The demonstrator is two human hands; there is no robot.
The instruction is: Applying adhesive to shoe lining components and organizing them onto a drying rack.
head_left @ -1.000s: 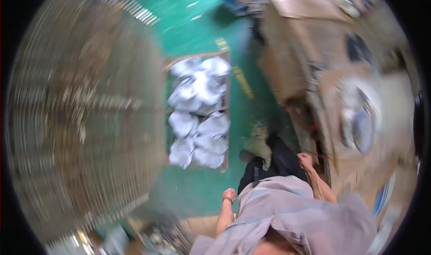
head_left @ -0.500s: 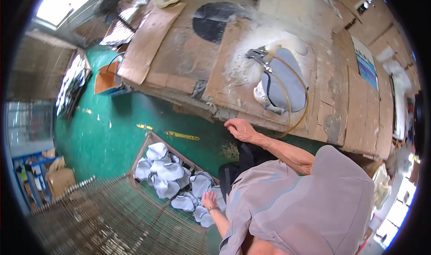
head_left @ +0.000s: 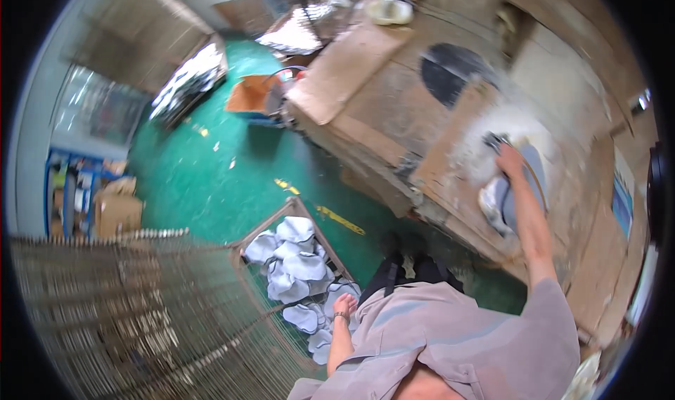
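Observation:
On the bench, my right hand (head_left: 510, 162) reaches out and closes around the handle of a metal spray gun (head_left: 495, 141) with an amber hose (head_left: 538, 182). Partly behind that forearm lies a rounded grey-blue pad (head_left: 532, 162); a whitish, crumpled-looking piece (head_left: 493, 201) sits at its near side. My left hand (head_left: 344, 304), low at my side, has its fingers loosely apart and appears to hold nothing. Beside it, several grey-blue pieces with dark edges (head_left: 299, 259) are heaped on a wire rack (head_left: 246, 315). Motion blurs the details of the spray gun.
White residue coats the cardboard-covered bench (head_left: 380, 140) around the spray gun, and a dark round patch (head_left: 450, 69) lies farther back. An orange-and-blue container (head_left: 251, 96) stands on the green floor (head_left: 211, 182). At the far left are a blue shelf (head_left: 67, 196) and a cardboard box (head_left: 118, 213).
My right hand has gone from the bench's front edge out to the spray gun and taken hold of it. The left hand stays near the heaped pieces. The whole view has turned.

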